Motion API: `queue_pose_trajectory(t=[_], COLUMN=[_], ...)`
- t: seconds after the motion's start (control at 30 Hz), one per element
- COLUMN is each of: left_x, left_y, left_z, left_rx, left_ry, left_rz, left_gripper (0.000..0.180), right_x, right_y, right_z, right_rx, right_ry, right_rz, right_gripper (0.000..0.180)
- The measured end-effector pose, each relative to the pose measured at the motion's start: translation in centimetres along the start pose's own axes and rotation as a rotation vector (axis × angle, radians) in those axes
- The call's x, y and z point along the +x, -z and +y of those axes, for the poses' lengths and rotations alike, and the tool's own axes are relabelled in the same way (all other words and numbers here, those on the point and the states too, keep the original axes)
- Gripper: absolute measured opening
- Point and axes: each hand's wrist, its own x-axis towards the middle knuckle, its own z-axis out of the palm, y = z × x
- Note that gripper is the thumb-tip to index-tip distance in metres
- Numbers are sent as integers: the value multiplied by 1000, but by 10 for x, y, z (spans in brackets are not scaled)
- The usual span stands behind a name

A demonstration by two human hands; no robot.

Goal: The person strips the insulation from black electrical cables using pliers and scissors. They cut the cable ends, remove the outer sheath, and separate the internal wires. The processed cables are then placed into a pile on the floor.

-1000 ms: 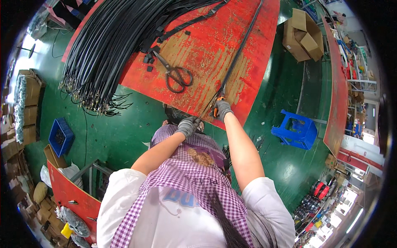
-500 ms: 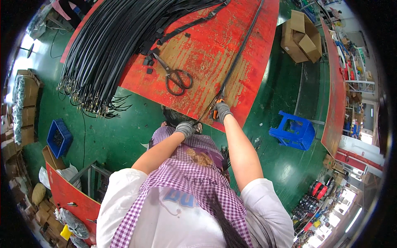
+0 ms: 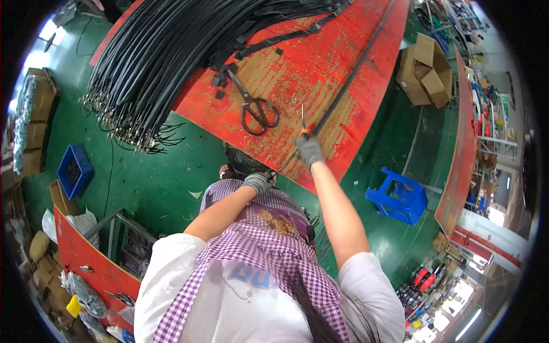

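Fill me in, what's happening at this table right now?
A person in grey gloves is working at the near edge of a red table. Their right hand holds an orange-handled pointed tool beside a long black strap lying along the table. The left hand is low by the table's edge; what it grips is hard to make out. Large black scissors lie unheld, and a thick bundle of black cords overhangs the table on the left.

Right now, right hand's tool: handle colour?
The handle is orange where visible, in the head view.
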Motion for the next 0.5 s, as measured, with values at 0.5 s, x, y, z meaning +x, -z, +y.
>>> queue_pose_trajectory(t=[0.5], left_x=[-35], left_y=[-28], left_z=[-50], left_rx=[110], left_ry=[-38], left_rz=[-244], left_gripper=[49], right_x=[15], right_y=[-109], right_z=[-85], right_rx=[-687], right_ry=[537], right_rz=[287], right_gripper=[59])
